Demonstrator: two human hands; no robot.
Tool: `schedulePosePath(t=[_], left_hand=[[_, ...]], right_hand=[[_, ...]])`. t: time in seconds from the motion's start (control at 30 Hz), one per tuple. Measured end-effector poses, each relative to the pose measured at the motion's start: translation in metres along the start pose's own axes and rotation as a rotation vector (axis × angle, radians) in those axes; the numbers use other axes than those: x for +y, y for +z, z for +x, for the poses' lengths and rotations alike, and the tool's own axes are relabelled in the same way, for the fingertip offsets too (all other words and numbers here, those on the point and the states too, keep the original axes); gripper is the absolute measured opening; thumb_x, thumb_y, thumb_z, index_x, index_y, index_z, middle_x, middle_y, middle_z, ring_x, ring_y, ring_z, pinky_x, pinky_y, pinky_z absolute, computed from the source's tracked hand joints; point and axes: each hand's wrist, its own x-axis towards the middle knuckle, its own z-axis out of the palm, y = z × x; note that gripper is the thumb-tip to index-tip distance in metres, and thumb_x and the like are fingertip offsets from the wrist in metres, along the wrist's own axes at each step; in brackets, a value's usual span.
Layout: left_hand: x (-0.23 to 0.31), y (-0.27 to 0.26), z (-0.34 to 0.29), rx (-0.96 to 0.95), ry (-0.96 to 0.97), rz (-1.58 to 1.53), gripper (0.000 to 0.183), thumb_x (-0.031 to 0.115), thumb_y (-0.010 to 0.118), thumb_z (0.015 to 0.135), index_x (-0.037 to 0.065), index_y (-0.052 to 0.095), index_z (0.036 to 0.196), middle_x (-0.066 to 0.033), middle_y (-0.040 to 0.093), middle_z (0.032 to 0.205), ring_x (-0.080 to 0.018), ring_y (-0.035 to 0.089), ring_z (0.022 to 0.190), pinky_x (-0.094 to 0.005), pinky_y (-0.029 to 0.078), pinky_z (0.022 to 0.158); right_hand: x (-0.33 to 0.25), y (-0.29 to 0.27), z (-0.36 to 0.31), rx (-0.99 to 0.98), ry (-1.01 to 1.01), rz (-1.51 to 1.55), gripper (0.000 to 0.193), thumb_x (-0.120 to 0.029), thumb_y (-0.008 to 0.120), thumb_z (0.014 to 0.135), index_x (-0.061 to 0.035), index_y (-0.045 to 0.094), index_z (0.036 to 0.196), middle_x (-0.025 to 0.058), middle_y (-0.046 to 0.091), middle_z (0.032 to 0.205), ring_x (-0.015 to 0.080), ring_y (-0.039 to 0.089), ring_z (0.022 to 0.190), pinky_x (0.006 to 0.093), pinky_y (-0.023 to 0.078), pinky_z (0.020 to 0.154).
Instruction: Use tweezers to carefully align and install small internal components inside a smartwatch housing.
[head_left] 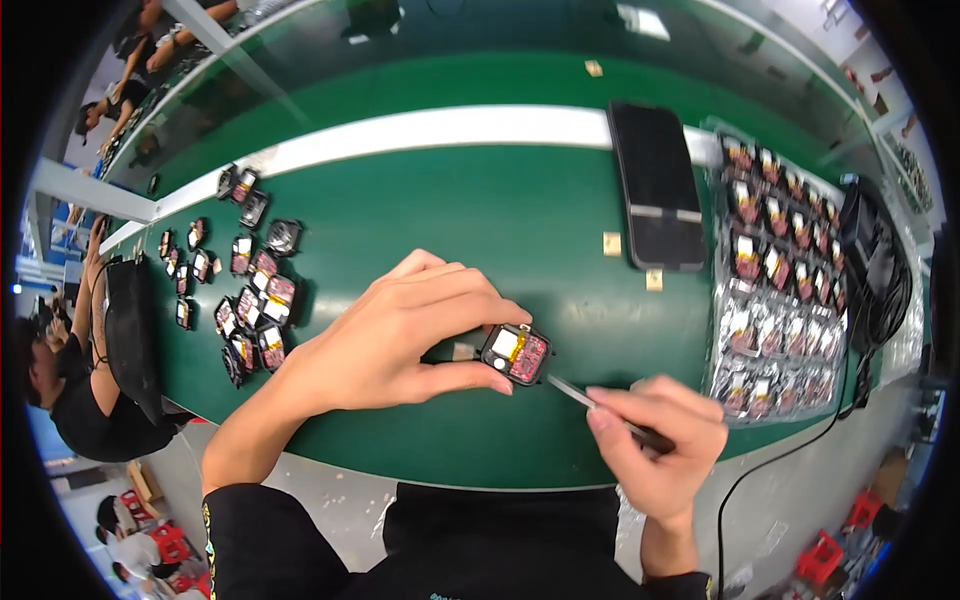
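Near the middle of the green table, my left hand [410, 325] grips a small black device housing [518, 353] between thumb and fingers. Its open face shows a red circuit board, a white block and yellow tape. My right hand [660, 430] pinches a pair of slim metal tweezers [572, 390], whose tip points at the housing's lower right edge. A small gap seems to lie between tip and housing. The rear of the tweezers is partly hidden by my fingers.
Several similar housings [270, 300] lie loose at the left. To the right stands a clear plastic tray [715, 330] filled with more of them. A black phone-shaped slab [655, 185] rests behind my right hand, and black cables [880, 290] lie beyond the tray. A person [90, 370] sits at the left.
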Motion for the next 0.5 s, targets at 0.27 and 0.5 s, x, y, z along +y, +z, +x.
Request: schedulePosePath(t=[0.27,0.5], left_hand=[[0.005,0.005,0.002,-0.106,0.000,0.020,0.058,0.038,0.099,0.073,0.008,0.084,0.120,0.0000,0.072,0.091,-0.0170,0.060,0.077,-0.0347,0.039,0.084],[0.002,0.006,0.002,-0.077,0.017,0.020,0.060,0.041,0.099,0.071,0.008,0.084,0.118,-0.0005,0.072,0.090,-0.0177,0.059,0.076,-0.0352,0.038,0.082]], right_hand=[[-0.002,0.014,0.006,-0.032,0.029,-0.100,0.021,0.009,0.084,0.081,0.0014,0.083,0.100,0.0010,0.065,0.070,0.0055,0.051,0.047,0.0242,0.036,0.044],[-0.002,0.014,0.007,-0.034,0.008,-0.159,0.022,0.011,0.084,0.080,0.0014,0.083,0.099,0.0011,0.064,0.071,0.0060,0.054,0.047,0.0248,0.037,0.044]])
